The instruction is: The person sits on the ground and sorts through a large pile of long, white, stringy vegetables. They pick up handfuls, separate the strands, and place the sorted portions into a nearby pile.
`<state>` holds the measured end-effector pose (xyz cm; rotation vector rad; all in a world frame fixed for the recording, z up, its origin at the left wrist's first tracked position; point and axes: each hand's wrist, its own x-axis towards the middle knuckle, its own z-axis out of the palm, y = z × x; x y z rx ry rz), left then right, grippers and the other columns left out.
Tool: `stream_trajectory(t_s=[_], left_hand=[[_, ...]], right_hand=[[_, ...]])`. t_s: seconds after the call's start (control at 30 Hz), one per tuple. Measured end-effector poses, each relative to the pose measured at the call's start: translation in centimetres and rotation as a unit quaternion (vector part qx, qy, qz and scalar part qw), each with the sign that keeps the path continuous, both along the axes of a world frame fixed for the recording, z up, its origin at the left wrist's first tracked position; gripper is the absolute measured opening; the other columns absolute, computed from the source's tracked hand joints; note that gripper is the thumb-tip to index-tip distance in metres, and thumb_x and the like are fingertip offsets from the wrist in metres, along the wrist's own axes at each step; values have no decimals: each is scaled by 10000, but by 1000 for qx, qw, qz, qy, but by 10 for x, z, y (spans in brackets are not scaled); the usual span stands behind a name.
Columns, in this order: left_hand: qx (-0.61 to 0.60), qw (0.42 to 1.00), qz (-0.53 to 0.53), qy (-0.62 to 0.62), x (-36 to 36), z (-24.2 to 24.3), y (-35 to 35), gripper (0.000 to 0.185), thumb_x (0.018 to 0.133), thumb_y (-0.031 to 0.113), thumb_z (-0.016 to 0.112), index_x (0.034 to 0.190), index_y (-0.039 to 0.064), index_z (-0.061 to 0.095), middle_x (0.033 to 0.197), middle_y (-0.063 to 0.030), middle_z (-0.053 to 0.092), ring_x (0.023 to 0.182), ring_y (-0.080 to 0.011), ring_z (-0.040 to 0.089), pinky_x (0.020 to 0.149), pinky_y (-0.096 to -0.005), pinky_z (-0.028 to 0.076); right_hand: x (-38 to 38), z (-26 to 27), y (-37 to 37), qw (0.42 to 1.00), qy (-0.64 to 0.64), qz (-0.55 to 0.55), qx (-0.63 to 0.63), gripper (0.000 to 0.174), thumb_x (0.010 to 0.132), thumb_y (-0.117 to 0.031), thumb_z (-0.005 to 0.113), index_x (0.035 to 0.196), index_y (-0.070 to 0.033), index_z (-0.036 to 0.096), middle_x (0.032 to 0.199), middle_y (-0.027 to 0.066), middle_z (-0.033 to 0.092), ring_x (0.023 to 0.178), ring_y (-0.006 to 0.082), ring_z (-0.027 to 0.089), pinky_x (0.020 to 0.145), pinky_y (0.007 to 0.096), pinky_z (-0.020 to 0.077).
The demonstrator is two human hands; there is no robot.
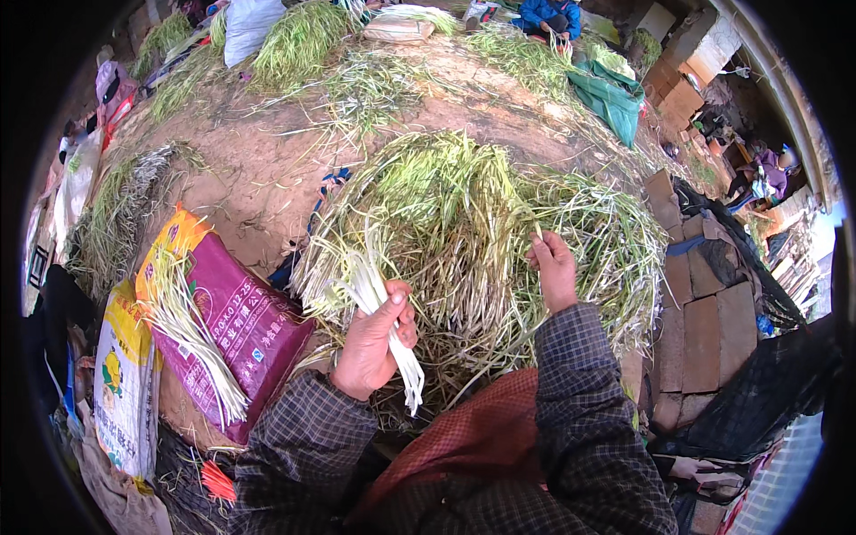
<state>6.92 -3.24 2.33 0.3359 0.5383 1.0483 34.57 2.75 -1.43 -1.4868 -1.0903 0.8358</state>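
My left hand (378, 341) is closed around a small bundle of pale, whitish-green stalks (366, 274), their lower ends sticking out below the fist. To its right, my right hand (554, 267) pinches a thin yellow-green stalk between thumb and fingers, at the edge of a big heap of long green leafy stalks (461, 221). That heap lies before me, with brownish, tangled stems in its middle. A separate bunch of pale stalks (199, 334) rests on a purple and orange printed sack (267, 334) at the left.
Another printed sack (110, 394) stands at far left, near red strips (218, 481). Bricks (709, 328) and black netting border the right side. More green heaps (301, 40), a white sack (251, 30) and a green sack (612, 100) lie beyond. A person (552, 20) in blue sits at the top.
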Motion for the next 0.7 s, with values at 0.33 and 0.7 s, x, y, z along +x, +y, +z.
stream_trajectory(t_s=[0.33,0.7], left_hand=[[81,991,18,103,21,-9,17,298,805,135,574,1074,33,495,871,-55,576,627,-68,508,521,-170,407],[59,989,46,128,42,-19,40,154,796,128,583,924,66,523,776,-29,564,601,-79,511,493,-187,396]], right_hand=[[-48,15,-77,979,15,193,67,194,845,-125,497,1012,-40,544,780,40,557,677,91,521,608,221,453],[-43,12,-77,943,-86,315,58,247,806,-96,553,1035,-8,524,839,65,567,756,124,551,671,244,445]])
